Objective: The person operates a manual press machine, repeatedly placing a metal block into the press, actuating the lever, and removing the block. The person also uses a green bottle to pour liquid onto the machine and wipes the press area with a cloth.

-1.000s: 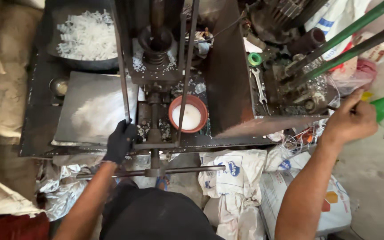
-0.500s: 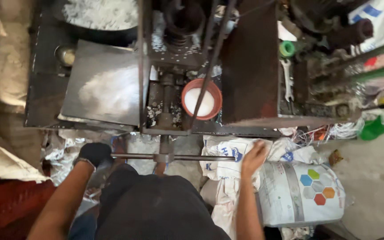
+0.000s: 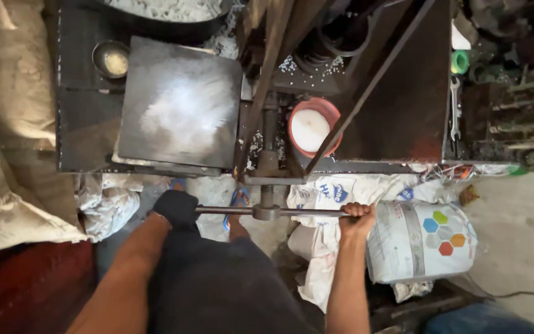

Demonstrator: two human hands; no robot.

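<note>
- Steel crossbar (image 3: 267, 211), horizontal, sits below the press's vertical screw shaft (image 3: 269, 142); its hub is centred on that shaft.
- My left hand (image 3: 177, 207), in a black glove, is clenched round the bar's left end.
- My right hand (image 3: 358, 215), bare, is wrapped tight round the right end.
- Red bowl (image 3: 314, 127) of white material stands just right of the shaft, on the bench.
- Judgement: I would turn with even force on both ends, wrists level, keeping the bar square to the shaft so neither grip slips.
</note>
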